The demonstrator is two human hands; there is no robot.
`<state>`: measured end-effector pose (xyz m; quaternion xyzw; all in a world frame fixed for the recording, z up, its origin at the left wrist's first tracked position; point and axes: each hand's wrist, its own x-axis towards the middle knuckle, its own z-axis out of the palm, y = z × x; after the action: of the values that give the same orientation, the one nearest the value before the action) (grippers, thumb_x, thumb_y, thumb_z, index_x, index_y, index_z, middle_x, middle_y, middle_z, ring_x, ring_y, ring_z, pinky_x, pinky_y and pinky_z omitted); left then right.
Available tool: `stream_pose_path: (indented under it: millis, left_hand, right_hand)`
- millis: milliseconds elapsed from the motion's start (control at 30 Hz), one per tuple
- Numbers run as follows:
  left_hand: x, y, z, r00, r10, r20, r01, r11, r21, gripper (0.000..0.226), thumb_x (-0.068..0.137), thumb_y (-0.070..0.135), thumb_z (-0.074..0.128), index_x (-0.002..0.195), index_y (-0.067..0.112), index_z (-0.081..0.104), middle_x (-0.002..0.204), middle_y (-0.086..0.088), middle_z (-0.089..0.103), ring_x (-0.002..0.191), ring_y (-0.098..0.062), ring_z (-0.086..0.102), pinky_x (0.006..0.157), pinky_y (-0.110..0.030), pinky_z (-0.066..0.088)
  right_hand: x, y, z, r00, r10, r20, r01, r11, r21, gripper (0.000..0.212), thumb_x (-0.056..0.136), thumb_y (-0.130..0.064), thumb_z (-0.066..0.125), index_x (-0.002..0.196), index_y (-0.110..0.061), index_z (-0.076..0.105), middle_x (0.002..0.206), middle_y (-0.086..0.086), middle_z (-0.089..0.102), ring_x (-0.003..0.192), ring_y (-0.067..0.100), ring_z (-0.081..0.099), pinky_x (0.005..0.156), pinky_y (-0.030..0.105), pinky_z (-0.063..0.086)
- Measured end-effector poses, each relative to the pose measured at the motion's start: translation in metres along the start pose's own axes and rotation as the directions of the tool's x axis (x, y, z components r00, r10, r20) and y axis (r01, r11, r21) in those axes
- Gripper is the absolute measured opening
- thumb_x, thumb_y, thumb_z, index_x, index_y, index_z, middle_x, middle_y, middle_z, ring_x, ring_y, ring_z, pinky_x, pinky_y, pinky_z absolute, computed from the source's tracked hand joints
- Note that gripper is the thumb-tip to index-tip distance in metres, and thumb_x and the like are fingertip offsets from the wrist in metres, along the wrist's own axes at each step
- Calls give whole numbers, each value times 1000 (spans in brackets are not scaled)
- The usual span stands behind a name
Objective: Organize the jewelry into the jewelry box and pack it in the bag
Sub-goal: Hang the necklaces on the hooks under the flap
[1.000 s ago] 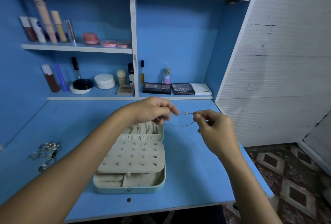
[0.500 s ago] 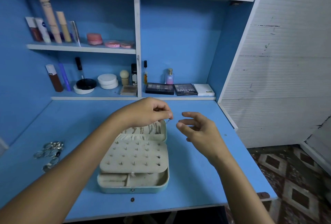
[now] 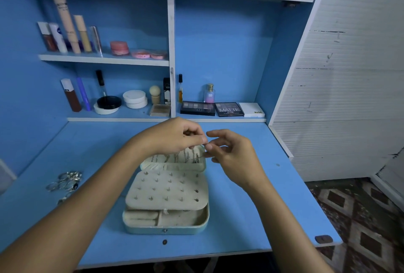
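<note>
So we're at the fiddly bit: hanging a thin chain (image 3: 202, 150) on the hooks in the raised lid of the jewelry box (image 3: 166, 224), which sits open in the middle of the desk (image 3: 251, 218). Our left hand (image 3: 175, 136) is curled over the lid's top edge, pinching one end of the chain, and our right hand (image 3: 231, 154) comes in from the side with thumb and forefinger nipping the other bit just beside it. The chain is too fine to see much of, so we can't tell if it's seated on a hook yet.

Tip from us: keep the chain taut between both pinches, seat the loop on the hook first, then let the right end drop so it hangs straight next to the other chains (image 3: 185, 157) without tangling. Don't let go left until it catches. The rings (image 3: 65, 182) are lying in a pile at the left of the desk, well apart from the box, so those look like they come next. No bag in view.
</note>
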<state>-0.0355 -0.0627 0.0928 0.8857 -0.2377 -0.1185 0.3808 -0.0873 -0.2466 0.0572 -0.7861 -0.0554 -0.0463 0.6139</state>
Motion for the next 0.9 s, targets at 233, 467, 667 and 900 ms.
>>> stream_pose_path:
  millis: [233,467,667,900]
  left_hand:
    - [-11,-7,-5,998,-24,-65,23,1000,-12,11,94,37,64,92,32,73,77,10,69,66,-6,65,61,-23,46]
    - [-17,-19,-5,980,-73,-184,76,997,11,12,96,33,61,94,35,73,77,7,73,77,-11,69,68,-31,51]
    - [-13,-31,8,937,-73,-340,100,993,63,12,97,25,58,96,32,68,83,10,67,68,-2,64,63,-21,46]
    - [-8,-47,19,939,87,-334,59,913,405,14,97,16,57,100,24,69,82,10,56,70,-6,51,64,-23,36]
  right_hand:
    - [7,-5,5,998,63,7,-63,997,38,10,97,-10,62,98,-14,71,90,-1,71,78,11,74,77,32,61]
    - [19,-7,13,993,114,21,-111,985,-131,11,98,-16,61,102,-16,71,91,-5,67,58,8,68,66,30,57]
    - [29,1,24,989,146,-1,-143,962,-233,12,99,-21,59,99,-14,69,76,-4,66,45,7,61,43,15,42]
    - [44,14,37,983,174,-55,-182,908,-377,8,97,-23,59,93,-19,64,50,-1,64,39,3,55,39,15,37]
